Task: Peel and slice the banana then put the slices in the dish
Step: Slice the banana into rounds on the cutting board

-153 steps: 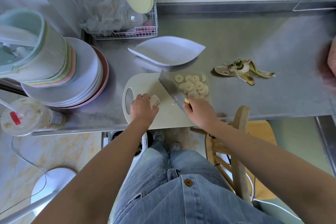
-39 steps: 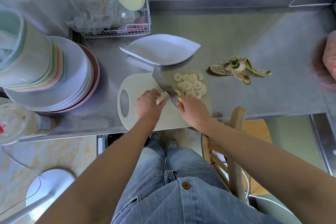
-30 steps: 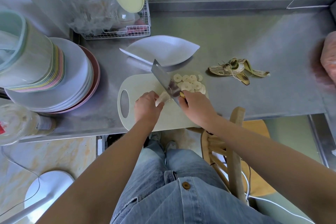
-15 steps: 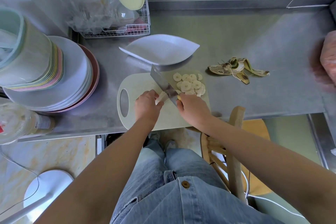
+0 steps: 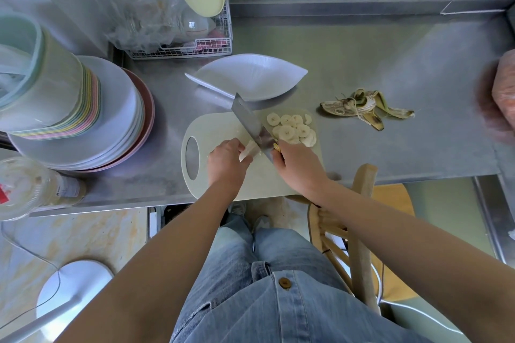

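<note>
Left hand (image 5: 226, 163) pinches the peeled banana stub (image 5: 249, 151) on the cutting board (image 5: 211, 131). Right hand (image 5: 299, 167) grips the cleaver (image 5: 250, 122), blade against the stub. Cut slices (image 5: 292, 129) lie piled just right of the blade; the white dish (image 5: 250, 75) sits behind the board.

Knife (image 5: 249, 122) against banana stub (image 5: 249, 152) — slices (image 5: 292, 131) beside

White dish (image 5: 250, 75), pale banana slices (image 5: 292, 129)
</note>
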`<state>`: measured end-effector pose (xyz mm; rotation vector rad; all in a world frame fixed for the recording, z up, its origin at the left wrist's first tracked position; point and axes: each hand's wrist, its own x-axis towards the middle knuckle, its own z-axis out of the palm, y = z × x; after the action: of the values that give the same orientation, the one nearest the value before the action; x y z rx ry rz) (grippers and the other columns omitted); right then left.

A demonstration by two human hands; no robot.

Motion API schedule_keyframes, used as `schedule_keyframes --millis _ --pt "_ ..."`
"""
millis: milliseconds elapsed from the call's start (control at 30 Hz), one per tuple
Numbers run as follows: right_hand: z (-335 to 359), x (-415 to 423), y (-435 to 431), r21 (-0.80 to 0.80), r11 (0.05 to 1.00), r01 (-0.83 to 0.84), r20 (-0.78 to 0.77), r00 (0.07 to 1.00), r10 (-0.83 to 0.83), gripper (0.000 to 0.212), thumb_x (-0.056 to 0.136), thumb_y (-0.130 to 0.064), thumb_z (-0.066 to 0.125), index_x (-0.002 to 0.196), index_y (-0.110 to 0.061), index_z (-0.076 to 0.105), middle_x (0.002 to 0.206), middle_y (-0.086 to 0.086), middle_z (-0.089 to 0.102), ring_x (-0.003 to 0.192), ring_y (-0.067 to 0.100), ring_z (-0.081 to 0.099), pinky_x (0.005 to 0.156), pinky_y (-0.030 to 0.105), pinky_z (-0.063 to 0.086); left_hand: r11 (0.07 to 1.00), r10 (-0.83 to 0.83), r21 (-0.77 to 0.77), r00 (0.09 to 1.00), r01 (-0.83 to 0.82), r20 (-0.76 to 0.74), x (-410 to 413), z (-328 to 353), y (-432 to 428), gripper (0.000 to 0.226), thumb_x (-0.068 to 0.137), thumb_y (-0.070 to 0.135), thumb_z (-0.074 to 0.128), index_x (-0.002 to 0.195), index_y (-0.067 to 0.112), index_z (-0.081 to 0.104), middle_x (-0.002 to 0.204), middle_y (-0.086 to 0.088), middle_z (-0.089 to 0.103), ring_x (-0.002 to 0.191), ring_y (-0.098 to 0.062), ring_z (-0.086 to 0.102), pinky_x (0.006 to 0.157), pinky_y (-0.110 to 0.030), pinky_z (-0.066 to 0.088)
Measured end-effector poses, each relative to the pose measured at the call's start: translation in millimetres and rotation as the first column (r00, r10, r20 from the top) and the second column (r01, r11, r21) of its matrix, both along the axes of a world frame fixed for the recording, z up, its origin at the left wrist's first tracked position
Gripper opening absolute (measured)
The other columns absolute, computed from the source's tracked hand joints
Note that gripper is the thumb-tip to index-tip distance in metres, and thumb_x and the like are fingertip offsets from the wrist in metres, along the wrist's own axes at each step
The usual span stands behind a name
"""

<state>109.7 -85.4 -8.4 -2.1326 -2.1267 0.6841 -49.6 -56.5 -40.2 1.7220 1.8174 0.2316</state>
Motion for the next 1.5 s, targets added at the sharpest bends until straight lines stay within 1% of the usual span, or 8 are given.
schedule_keyframes --millis 267,400,533,733,933,1133,1367,1500 --pt "7 3 -1 -0.001 0.999 -0.043 -0.006 0.999 0.043 0.023 0.099 -0.028 0.036 0.08 -0.015 0.039 0.058 -0.003 0.036 0.057 0.02 0.046 0.054 0.03 0.032 1.0 -0.007 0.004 1.0 0.007 -0.016 1 2 1 0.022 0.084 0.029 0.071 0.101 0.016 0.065 0.103 0.0 0.068 0.09 -0.022 0.062 0.079 -0.032 0.05" --pt "6 1 -2 -0.009 0.999 -0.046 0.014 0.999 0.046 0.024 0.1 -0.026 0.035 0.092 -0.01 0.051 0.064 -0.001 0.041 0.061 0.02 0.048 0.056 0.03 0.037 1.0 -0.004 0.001 1.0 0.004 -0.014 1 2 1 0.022 0.083 0.029 0.071 0.101 0.016 0.065 0.102 0.001 0.068 0.089 -0.022 0.062 0.079 -0.032 0.05" --pt "-1 -1 -3 -0.04 0.998 -0.043 0.027 0.999 0.044 0.024 0.1 -0.024 0.034 0.09 -0.009 0.049 0.06 -0.004 0.034 0.06 0.02 0.045 0.052 0.027 0.028 1.0 0.01 -0.004 1.0 -0.01 0.004 1 2 0 0.021 0.083 0.027 0.072 0.099 0.016 0.066 0.101 -0.001 0.068 0.088 -0.023 0.062 0.079 -0.032 0.05" --pt "-12 -8 -6 -0.088 0.996 -0.004 0.021 1.0 0.006 0.029 0.1 -0.026 0.034 0.1 -0.006 0.055 0.073 0.003 0.046 0.069 0.024 0.049 0.06 0.031 0.034 1.0 0.01 -0.006 1.0 -0.01 0.012 0 3 1 0.022 0.082 0.027 0.073 0.099 0.015 0.067 0.101 0.0 0.068 0.088 -0.022 0.062 0.079 -0.032 0.049" --pt "-6 -3 -3 -0.025 1.0 0.0 0.008 1.0 0.0 0.024 0.1 -0.027 0.036 0.081 -0.013 0.043 0.065 0.004 0.045 0.061 0.024 0.049 0.055 0.031 0.032 1.0 0.003 -0.008 1.0 -0.003 0.021 -1 3 1 0.022 0.082 0.026 0.073 0.099 0.014 0.067 0.101 -0.001 0.068 0.09 -0.023 0.062 0.081 -0.033 0.049" --pt "6 1 0 -0.006 1.0 -0.003 -0.009 1.0 0.003 0.023 0.098 -0.027 0.038 0.079 -0.014 0.039 0.063 0.005 0.044 0.058 0.024 0.047 0.054 0.03 0.031 1.0 -0.011 -0.012 1.0 0.012 0.008 -1 4 2 0.021 0.083 0.026 0.072 0.101 0.015 0.066 0.103 -0.001 0.068 0.092 -0.024 0.062 0.08 -0.032 0.048" --pt "4 1 -3 -0.015 1.0 -0.016 -0.017 1.0 0.015 0.021 0.097 -0.026 0.036 0.085 -0.012 0.046 0.067 0.005 0.048 0.062 0.025 0.053 0.058 0.036 0.045 1.0 -0.009 -0.01 1.0 0.009 0.006 -1 3 2 0.021 0.083 0.026 0.072 0.1 0.015 0.066 0.102 -0.001 0.069 0.089 -0.023 0.063 0.081 -0.033 0.05" --pt "0 -2 -4 -0.046 0.998 -0.046 0.021 0.999 0.047 0.021 0.098 -0.025 0.034 0.082 -0.015 0.041 0.06 -0.002 0.038 0.06 0.022 0.048 0.055 0.031 0.035 1.0 -0.005 -0.011 1.0 0.005 0.006 -1 3 1 0.02 0.083 0.027 0.072 0.099 0.016 0.066 0.102 0.0 0.069 0.088 -0.023 0.063 0.079 -0.033 0.051"
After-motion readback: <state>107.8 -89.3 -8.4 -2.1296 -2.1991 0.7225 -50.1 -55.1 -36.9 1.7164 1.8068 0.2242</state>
